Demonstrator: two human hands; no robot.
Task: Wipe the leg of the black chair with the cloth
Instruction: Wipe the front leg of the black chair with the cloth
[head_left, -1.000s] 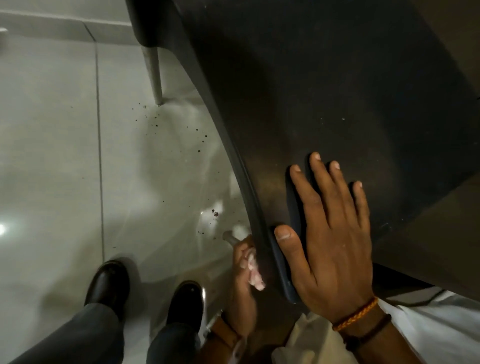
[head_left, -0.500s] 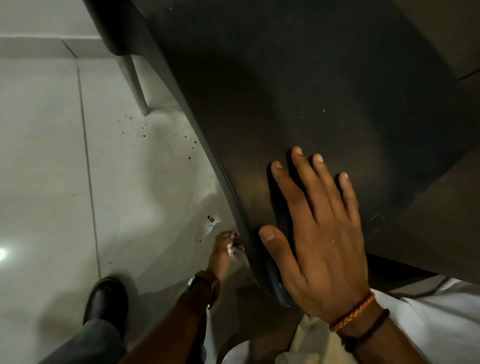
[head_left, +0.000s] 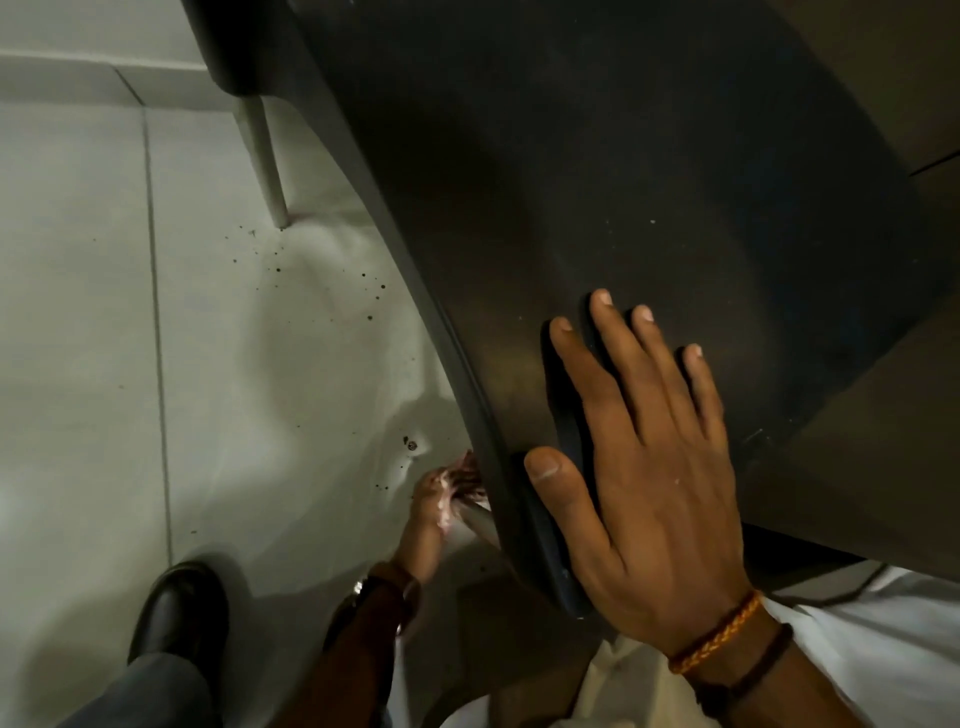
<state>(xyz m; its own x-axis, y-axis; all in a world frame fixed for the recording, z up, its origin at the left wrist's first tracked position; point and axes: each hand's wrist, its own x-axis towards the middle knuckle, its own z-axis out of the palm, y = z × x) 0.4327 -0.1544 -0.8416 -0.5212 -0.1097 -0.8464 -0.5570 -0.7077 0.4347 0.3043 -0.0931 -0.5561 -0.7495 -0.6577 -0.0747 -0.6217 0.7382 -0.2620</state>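
The black chair (head_left: 597, 197) fills the upper right, seen from above its seat. Under the seat's near edge a grey metal leg (head_left: 479, 522) slants down toward the floor. My left hand (head_left: 441, 499) is low beside that leg, closed around it with a pale pink cloth (head_left: 445, 512) bunched in the fingers; most of the cloth is hidden. My right hand (head_left: 644, 467) lies flat with fingers spread on the seat, pressing a dark phone (head_left: 563, 525) against the seat edge. A second leg (head_left: 265, 161) stands at the far left corner.
Pale floor tiles (head_left: 104, 364) stretch to the left, with dark specks between the two legs. My black shoe (head_left: 182, 618) and grey trouser leg are at the bottom left. A white garment (head_left: 883, 639) shows at the bottom right.
My left hand has gone down along the near leg from just under the seat edge toward the floor, arm stretched out. My right hand stays on the seat. The view shifted slightly.
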